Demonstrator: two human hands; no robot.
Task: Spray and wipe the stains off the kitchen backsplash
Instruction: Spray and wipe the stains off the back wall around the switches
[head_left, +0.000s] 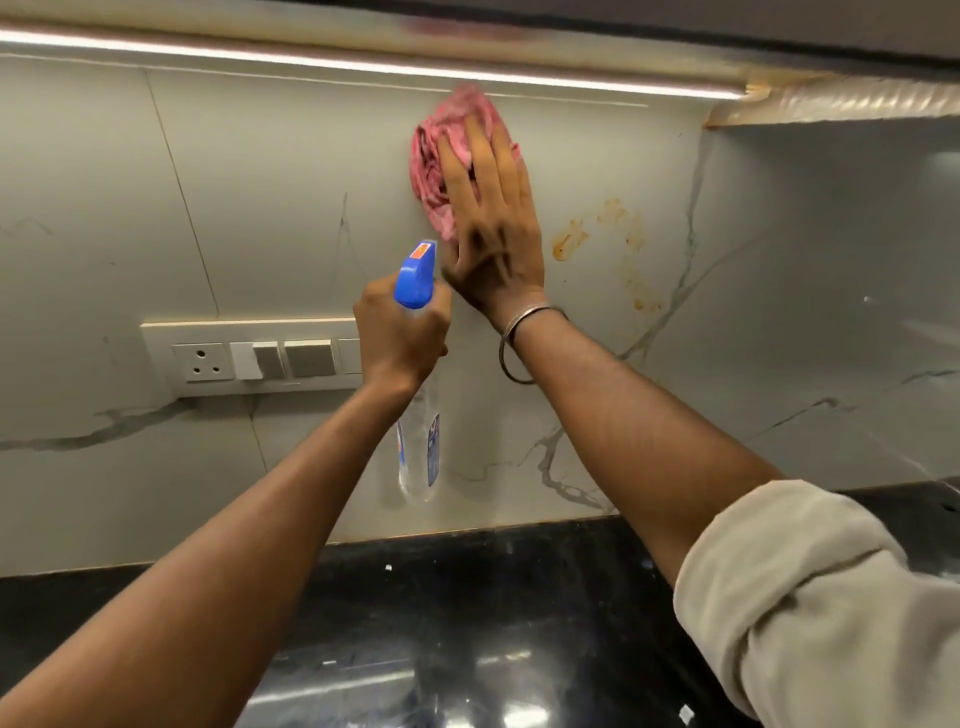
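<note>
My right hand (491, 228) presses a crumpled pink cloth (441, 156) flat against the white marble backsplash (260, 208), high up near the light strip. The hand and cloth look blurred. Orange-brown stains (571, 241) mark the wall just right of that hand, with more smears trailing down towards (641, 291). My left hand (402, 332) grips the neck of a clear spray bottle (418, 452) with a blue trigger head (414, 280), held upright just below and left of the cloth.
A white switch and socket panel (249, 358) sits on the wall at the left. A black glossy countertop (467, 623) runs below. An LED strip (363, 65) lines the cabinet underside above. The wall turns a corner at the right (698, 260).
</note>
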